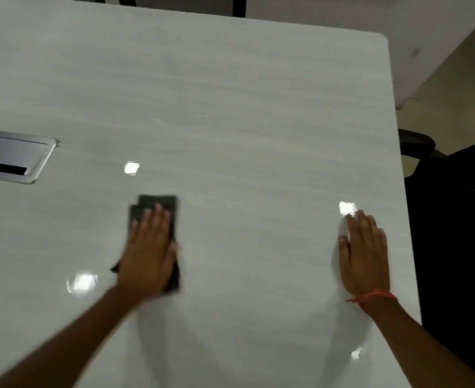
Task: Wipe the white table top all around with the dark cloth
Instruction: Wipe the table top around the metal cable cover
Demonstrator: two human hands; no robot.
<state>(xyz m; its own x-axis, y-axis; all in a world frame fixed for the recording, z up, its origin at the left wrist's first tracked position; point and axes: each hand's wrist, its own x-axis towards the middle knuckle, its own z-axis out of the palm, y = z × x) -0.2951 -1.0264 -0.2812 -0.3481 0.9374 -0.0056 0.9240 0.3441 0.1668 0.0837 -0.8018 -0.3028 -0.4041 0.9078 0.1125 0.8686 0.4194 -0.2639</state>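
A metal cable hatch [12, 155] is set into the white table top [244, 113]. Right of the hatch and nearer, the dark cloth [155, 211] is pressed flat under the left hand [148, 253], fingers straight. Even pressure and overlapping strokes out to the edges are advised. Farther right, the right hand [363, 253] is laid flat, empty, as a brace.

Readable text: none
Bench [230, 107]: no lettering, only glare spots
Cloth [158, 204]: plain dark, no label seen
Metal hatch [15, 155]: no marking legible, picture blurred
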